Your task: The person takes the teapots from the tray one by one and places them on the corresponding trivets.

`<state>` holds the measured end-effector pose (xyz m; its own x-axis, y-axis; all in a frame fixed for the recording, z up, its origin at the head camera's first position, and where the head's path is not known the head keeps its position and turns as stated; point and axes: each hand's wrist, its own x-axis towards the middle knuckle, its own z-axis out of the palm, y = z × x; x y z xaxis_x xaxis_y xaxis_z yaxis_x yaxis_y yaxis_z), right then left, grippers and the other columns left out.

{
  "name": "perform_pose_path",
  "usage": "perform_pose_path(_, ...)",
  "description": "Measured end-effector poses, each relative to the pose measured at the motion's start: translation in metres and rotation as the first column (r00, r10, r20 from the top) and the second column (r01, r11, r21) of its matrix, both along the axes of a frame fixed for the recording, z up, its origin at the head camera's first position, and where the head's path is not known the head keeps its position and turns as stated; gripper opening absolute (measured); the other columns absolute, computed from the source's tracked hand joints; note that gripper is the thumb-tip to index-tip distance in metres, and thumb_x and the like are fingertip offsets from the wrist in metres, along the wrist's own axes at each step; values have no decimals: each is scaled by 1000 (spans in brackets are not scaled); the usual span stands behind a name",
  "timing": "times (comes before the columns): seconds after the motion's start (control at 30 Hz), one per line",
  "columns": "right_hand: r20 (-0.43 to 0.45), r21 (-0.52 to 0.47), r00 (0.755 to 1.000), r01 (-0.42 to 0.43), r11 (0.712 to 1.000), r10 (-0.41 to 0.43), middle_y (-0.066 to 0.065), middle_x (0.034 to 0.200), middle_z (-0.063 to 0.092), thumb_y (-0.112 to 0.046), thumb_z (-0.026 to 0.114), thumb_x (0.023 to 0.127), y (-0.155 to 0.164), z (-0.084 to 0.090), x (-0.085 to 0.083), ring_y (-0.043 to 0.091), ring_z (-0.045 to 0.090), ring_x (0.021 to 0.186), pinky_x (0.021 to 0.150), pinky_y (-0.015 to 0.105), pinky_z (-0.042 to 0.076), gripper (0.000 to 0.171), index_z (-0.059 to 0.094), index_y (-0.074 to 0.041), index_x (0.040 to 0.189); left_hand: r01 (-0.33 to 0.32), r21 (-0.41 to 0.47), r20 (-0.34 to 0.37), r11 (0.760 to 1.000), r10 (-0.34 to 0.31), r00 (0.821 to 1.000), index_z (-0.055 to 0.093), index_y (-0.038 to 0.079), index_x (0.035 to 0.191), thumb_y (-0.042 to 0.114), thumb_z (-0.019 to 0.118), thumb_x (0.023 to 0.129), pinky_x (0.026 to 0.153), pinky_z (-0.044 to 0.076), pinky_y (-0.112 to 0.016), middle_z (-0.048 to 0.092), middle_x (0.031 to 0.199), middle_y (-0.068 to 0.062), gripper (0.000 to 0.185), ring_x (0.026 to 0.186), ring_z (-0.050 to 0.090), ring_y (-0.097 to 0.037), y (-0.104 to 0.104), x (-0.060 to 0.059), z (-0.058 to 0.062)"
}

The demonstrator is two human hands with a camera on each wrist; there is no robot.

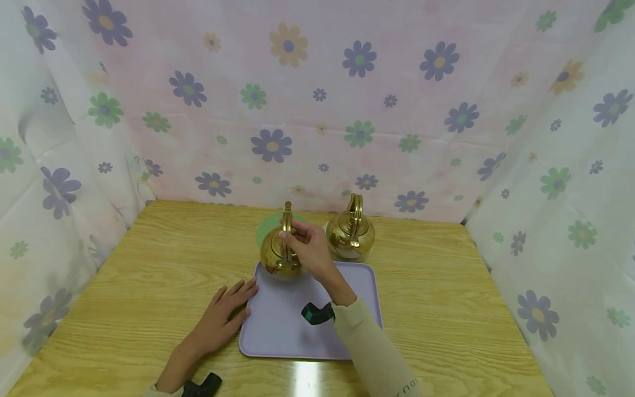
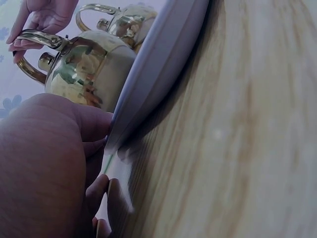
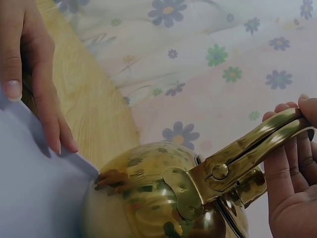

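My right hand grips the upright handle of a shiny gold kettle, with thumb and fingers around it in the right wrist view. The kettle's body overlaps the far left corner of a pale purple tray; whether it rests there or hangs just above, I cannot tell. Beside the tray, my left hand lies on the left, its fairly straight fingertips touching the rim. A second gold kettle stands behind the tray, to the right of the first.
Partly hidden behind the held kettle lies a round green mat. Everything is on a wood-grain table. A flower-patterned cloth hangs at the back and along both sides.
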<state>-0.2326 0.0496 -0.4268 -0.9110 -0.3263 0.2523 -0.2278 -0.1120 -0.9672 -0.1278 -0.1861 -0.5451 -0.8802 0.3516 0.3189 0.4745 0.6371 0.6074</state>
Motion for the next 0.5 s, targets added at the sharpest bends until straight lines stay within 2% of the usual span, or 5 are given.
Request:
perform_pose_path(0.23, 4, -3, 1000, 14, 1000, -14, 20, 100, 70, -7, 66, 99, -1, 0, -1, 9, 70, 81, 77, 24, 59, 33, 65, 6, 130, -1, 0, 10, 1000, 1, 1000, 56, 7, 146, 17, 59, 102, 111, 18, -73, 48, 156, -12, 45, 143, 39, -48, 0, 0, 0)
perform_pose_path(0.5, 6, -12, 999, 48, 999, -48, 19, 101, 70, -4, 65, 99, -4, 0, -1, 7, 69, 81, 76, 23, 59, 33, 64, 8, 129, -3, -7, 8, 1000, 3, 1000, 56, 8, 147, 17, 59, 102, 111, 19, -72, 48, 156, -11, 45, 143, 39, -48, -1, 0, 0)
